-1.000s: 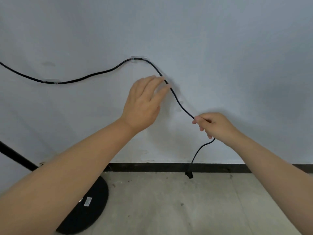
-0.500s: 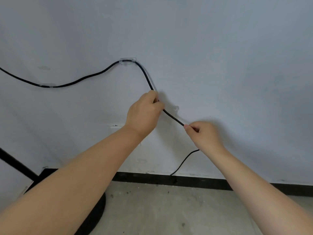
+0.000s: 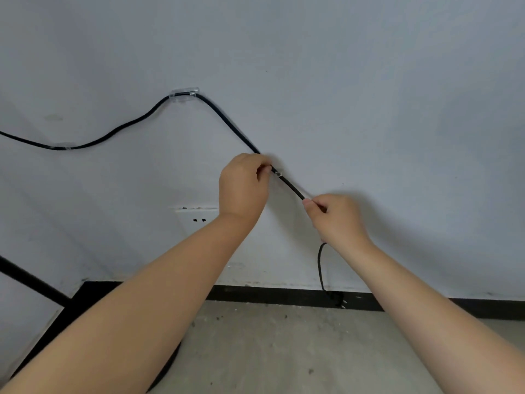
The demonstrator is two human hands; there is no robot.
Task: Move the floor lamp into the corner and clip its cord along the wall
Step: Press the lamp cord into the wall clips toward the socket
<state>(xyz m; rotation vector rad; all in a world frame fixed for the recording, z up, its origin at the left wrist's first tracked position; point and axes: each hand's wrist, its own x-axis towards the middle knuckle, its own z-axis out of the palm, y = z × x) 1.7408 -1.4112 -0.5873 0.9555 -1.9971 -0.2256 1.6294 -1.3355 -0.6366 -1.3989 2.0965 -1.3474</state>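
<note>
Left hand: fingers of my left hand [image 3: 245, 186] pinched on the cord [image 3: 230, 127], right against the wall [image 3: 369, 95]; a small clear clip [image 3: 279, 174] sits just beside my fingertips
Right hand: my right hand [image 3: 335, 220] closed on the same cord lower down; the stretch between both hands runs taut and slanted
Cord: black, held by two clear clips, upper clip [image 3: 184, 94] and left clip [image 3: 63, 145]; tail hangs below my right hand to the plug [image 3: 338, 300] by the black baseboard [image 3: 284, 297]
Lamp: pole [image 3: 31, 282] leans in at far left; base mostly hidden behind my left arm
Outlet: white socket [image 3: 196, 220] on the wall, under my left wrist
</note>
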